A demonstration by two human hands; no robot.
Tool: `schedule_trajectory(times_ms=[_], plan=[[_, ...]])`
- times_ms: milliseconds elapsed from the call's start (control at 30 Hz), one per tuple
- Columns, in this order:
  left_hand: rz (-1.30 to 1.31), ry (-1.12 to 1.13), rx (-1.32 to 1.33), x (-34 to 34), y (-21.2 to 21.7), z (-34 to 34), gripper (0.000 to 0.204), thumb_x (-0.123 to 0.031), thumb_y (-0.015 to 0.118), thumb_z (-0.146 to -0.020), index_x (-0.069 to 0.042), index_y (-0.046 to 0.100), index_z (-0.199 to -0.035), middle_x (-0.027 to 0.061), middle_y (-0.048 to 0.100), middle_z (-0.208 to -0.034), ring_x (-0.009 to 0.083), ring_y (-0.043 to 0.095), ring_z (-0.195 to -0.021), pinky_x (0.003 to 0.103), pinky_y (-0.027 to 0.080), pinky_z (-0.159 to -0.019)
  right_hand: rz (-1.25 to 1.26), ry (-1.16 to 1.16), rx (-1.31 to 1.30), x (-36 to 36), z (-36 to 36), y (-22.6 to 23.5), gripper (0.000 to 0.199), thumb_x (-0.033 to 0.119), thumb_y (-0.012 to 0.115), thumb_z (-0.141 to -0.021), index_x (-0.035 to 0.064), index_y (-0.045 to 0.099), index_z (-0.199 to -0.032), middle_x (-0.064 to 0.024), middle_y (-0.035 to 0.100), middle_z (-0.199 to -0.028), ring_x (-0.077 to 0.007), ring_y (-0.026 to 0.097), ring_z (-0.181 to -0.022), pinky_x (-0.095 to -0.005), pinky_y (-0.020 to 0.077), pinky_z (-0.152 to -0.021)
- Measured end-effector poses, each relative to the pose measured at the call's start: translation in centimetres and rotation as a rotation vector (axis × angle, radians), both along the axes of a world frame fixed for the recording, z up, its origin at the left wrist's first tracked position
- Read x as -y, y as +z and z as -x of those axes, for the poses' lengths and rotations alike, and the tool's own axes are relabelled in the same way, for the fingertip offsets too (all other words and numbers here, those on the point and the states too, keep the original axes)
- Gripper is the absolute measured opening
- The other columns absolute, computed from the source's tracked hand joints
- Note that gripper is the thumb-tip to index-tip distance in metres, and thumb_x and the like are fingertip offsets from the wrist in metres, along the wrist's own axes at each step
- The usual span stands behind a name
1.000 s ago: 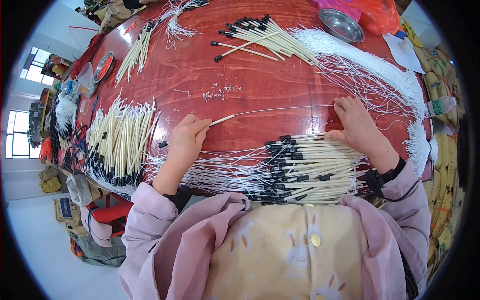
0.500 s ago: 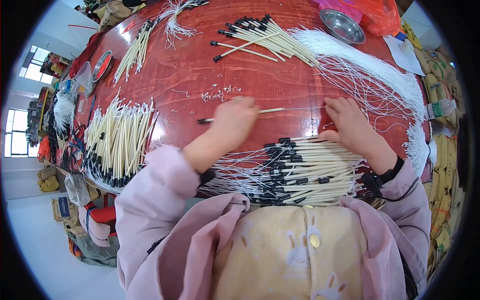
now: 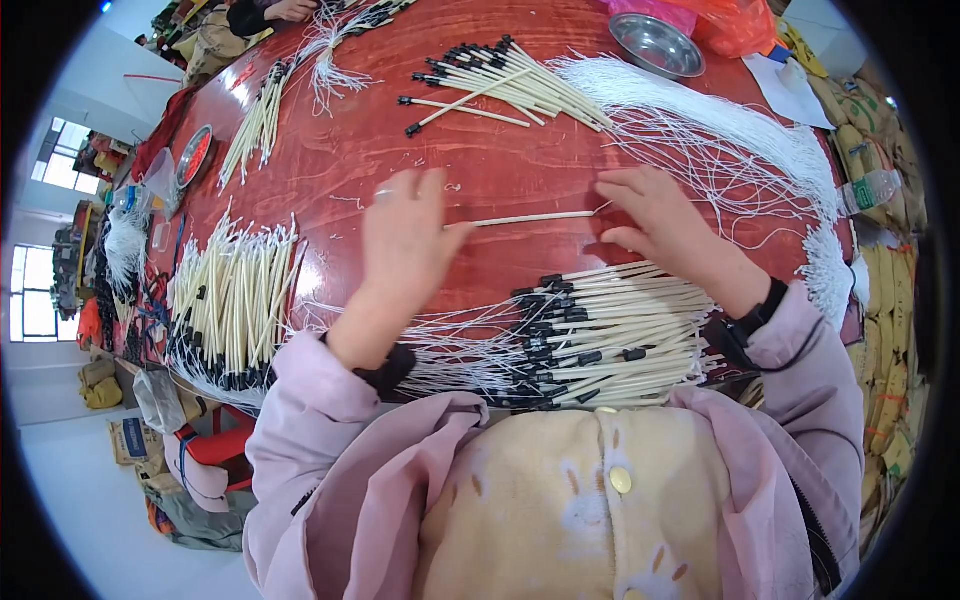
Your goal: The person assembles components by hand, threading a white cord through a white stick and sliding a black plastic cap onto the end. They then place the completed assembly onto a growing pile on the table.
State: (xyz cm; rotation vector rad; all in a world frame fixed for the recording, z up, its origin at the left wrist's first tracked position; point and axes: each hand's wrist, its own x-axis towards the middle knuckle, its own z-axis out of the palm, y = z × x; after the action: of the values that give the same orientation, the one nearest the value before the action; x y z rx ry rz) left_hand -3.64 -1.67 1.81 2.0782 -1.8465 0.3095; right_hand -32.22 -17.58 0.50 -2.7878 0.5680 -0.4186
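A thin cream rod (image 3: 530, 217) lies across the table between my hands. My left hand (image 3: 400, 235) is over its left end, fingers stretched away from me and thumb apart beside the rod; that end is hidden. At the rod's right end, my right hand (image 3: 660, 215) curls over a short bit of white cord, its thumb and forefinger apart at the tips. Just below my right hand lies a pile of cream rods with black end caps (image 3: 620, 330), white cords trailing left. Another bundle of such rods (image 3: 240, 300) is left of my left hand.
More capped rods (image 3: 500, 80) lie at the back beside a long bundle of white cords (image 3: 700, 115). A metal bowl (image 3: 655, 45) stands behind them, and a bowl of red bits (image 3: 195, 155) at far left. Another person's hand (image 3: 290, 10) shows at the far edge.
My left hand has moved left, its fingers now extended. The rod has shifted right, close to my right hand, so less cord shows between them. Another person's hand has appeared at the back.
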Motion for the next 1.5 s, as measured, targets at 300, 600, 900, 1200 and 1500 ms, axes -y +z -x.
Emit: schedule_trajectory(times_ms=[300, 600, 900, 1200, 1500], plan=[[-0.196, 0.077, -0.230, -3.1, -2.2, -5.1, 0.021, -0.023, 0.070, -0.089, -0.002, 0.068, -0.088, 0.0197, 0.066, -0.085, 0.0393, 0.066, -0.089, 0.047, 0.052, -0.075, 0.341, 0.131, -0.045, 0.0, -4.2, -1.6, 0.012, 0.008, 0.073, -0.074, 0.0080, 0.063, -0.081, -0.0046, 0.060, -0.085, -0.0247, 0.057, -0.092, -0.0387, 0.0435, -0.086], [0.021, 0.535, -0.095, -16.7, 3.0, -22.1, 0.021, -0.017, 0.070, -0.087, 0.003, 0.070, -0.090, 0.0187, 0.069, -0.089, 0.0351, 0.065, -0.085, 0.042, 0.050, -0.080, -0.039, 0.132, 0.010, -3.5, 5.0, 5.9, 0.012, 0.009, 0.070, -0.072, 0.0079, 0.059, -0.074, -0.0030, 0.058, -0.081, -0.0241, 0.055, -0.088, -0.0387, 0.0412, -0.083], [-0.098, -0.041, -0.102, -3.9, 2.5, -7.6, 0.035, -0.021, 0.078, -0.080, 0.001, 0.071, -0.106, 0.0200, 0.069, -0.106, 0.0379, 0.064, -0.105, 0.045, 0.050, -0.092, -0.260, 0.138, -0.001, -6.5, 9.1, 4.5, 0.033, 0.029, 0.080, -0.077, 0.0067, 0.066, -0.097, -0.0073, 0.063, -0.105, -0.0288, 0.056, -0.104, -0.0425, 0.0411, -0.093], [-0.164, -0.515, -0.187, 16.0, -3.7, 11.6, 0.021, -0.016, 0.066, -0.087, -0.003, 0.062, -0.102, 0.0172, 0.060, -0.109, 0.0369, 0.062, -0.105, 0.047, 0.053, -0.086, -0.130, -0.046, 0.049, -4.8, 7.5, 5.2, 0.043, 0.031, 0.078, -0.082, 0.0046, 0.065, -0.113, -0.0100, 0.061, -0.119, -0.0300, 0.055, -0.110, -0.0429, 0.0409, -0.096], [-0.327, -0.388, -0.022, 5.7, -3.3, 4.2, 0.012, -0.007, 0.054, -0.088, 0.000, 0.057, -0.098, 0.0179, 0.058, -0.102, 0.0347, 0.064, -0.098, 0.044, 0.057, -0.077, -0.121, -0.111, 0.039, -2.7, 6.9, 2.5, 0.054, 0.027, 0.076, -0.084, 0.0023, 0.060, -0.129, -0.0141, 0.055, -0.137, -0.0335, 0.052, -0.122, -0.0450, 0.0390, -0.106]])
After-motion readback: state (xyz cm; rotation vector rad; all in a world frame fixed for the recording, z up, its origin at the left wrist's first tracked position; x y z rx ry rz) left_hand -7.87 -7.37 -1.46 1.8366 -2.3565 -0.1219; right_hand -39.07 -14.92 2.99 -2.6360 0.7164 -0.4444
